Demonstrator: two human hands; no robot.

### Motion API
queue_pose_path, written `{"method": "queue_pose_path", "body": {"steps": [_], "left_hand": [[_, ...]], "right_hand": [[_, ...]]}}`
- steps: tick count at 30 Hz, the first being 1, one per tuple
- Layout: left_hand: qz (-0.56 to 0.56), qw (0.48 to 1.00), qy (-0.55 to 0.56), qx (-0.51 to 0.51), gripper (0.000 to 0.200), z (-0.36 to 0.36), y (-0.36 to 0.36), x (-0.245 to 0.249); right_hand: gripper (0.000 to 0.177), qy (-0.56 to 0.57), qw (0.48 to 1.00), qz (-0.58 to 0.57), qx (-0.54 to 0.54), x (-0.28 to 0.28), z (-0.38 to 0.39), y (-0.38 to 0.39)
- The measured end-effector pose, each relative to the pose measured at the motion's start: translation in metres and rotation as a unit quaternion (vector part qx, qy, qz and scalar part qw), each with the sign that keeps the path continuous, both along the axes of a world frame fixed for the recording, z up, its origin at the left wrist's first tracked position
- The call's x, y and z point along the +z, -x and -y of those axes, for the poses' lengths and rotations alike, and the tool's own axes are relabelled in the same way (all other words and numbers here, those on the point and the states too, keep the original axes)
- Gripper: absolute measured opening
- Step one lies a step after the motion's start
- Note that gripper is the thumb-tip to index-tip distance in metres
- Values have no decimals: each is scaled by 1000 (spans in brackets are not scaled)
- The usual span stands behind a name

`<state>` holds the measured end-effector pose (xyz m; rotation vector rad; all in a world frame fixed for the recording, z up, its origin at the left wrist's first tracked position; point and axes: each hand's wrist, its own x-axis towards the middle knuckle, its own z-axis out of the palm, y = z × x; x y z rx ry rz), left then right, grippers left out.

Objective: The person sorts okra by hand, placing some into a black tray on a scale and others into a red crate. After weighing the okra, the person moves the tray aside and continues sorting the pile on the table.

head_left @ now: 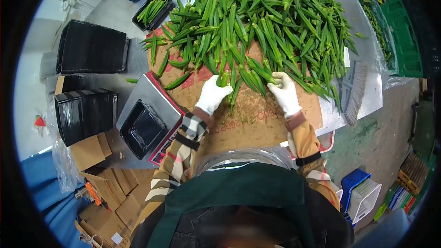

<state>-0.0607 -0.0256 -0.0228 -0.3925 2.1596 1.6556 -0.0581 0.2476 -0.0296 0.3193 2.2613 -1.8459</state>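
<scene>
A large heap of green okra (289, 18) lies on a flattened brown cardboard sheet (239, 131) over the metal table. My left hand (214, 94), in a white glove, is closed around okra pods at the near edge of the heap. To its right, my right hand (285, 93), also gloved in white, has its fingertips closed on the stem end of okra. Several loose pods lie between and left of the hands. A scale (151, 115) with an empty black tray (143, 128) on it stands left of my left hand.
Stacks of black trays (92, 48) stand at the left. A black tray of okra (154, 11) sits at the back left. A grey brush (353, 92) lies at the right edge, near a green crate (402, 36). Cardboard boxes (108, 202) are at the lower left.
</scene>
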Motion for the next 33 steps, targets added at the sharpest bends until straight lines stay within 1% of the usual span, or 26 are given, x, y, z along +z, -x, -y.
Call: {"method": "queue_pose_path", "body": {"steps": [1, 2, 3, 5, 6, 8, 9, 11, 12, 13, 14, 15, 16, 17, 19, 20, 21, 22, 23, 24, 25, 27, 29, 30, 31, 33], "left_hand": [[16, 992, -125, 26, 29, 9, -7, -2], [56, 989, -138, 13, 25, 12, -10, 23], [61, 985, -159, 19, 25, 13, -15, 28], [71, 977, -201, 29, 25, 14, -24, 35], [79, 975, -203, 34, 24, 11, -26, 46], [61, 977, -201, 41, 23, 8, -31, 45], [53, 977, -201, 43, 23, 5, -34, 45], [75, 976, -206, 8, 25, -8, -36, 54], [86, 974, -208, -10, 26, -19, -39, 57], [47, 986, -155, -39, 30, -39, -46, 52], [18, 984, -127, -124, 34, -60, -49, 75], [2, 972, -152, -177, 33, -80, -56, 93], [-49, 943, -150, -294, 34, -95, -58, 100], [-28, 931, -183, -315, 33, -104, -61, 105], [-77, 960, -52, -264, 31, -105, -61, 94], [-38, 970, 65, -232, 30, -96, -51, 94], [-79, 965, 168, -183, 30, -86, -44, 85], [-63, 963, 230, -122, 29, -78, -36, 73], [-65, 958, 266, -88, 30, -69, -30, 61], [-51, 953, 289, -81, 35, -61, -25, 53], [-57, 936, 338, -82, 37, -56, -23, 42], [-35, 919, 370, -130, 35, -45, -27, 19], [-29, 910, 376, -174, 32, -37, -29, 23], [-24, 904, 378, -200, 32, -33, -31, 27], [-59, 907, 370, -193, 30, -26, -32, 31], [-124, 911, 351, -180, 28, -15, -34, 44]], "right_hand": [[47, 93, 995, 17, -5, 11, -6, -9], [56, 167, 984, 56, -1, 13, -16, -19], [57, 197, 977, 79, 0, 25, -18, -28], [52, 315, 940, 129, -27, 30, -22, -43], [50, 348, 926, 140, -27, 35, -25, -49], [45, 412, 897, 160, -30, 47, -34, -56], [44, 386, 912, 135, -31, 50, -40, -58], [40, 333, 938, 83, -37, 57, -52, -62], [35, 330, 943, 38, -25, 78, -57, -57], [32, 292, 955, -4, -55, 114, -56, -54], [28, 269, 962, -34, -38, 136, -69, -51], [24, 267, 960, -69, -36, 164, -74, -49], [24, 266, 958, -96, -38, 192, -76, -50], [23, 264, 956, -123, -39, 209, -77, -50], [23, 211, 968, -131, -39, 210, -80, -48], [23, 185, 973, -135, -39, 209, -82, -46], [19, 139, 984, -99, -48, 199, -78, -43], [17, 71, 995, -44, -49, 180, -73, -40], [15, 5, 999, 13, -49, 154, -66, -37], [18, -31, 998, 21, -42, 123, -50, -32], [21, -66, 997, 28, -34, 90, -30, -29], [35, -143, 987, 61, -52, 37, 0, -29], [43, -311, 948, 62, -37, 5, 19, -29], [39, -346, 936, 18, -67, -6, 25, -28], [36, -279, 958, 25, -57, -12, 18, -30], [31, -141, 989, 40, -38, 19, 9, -28]]}}
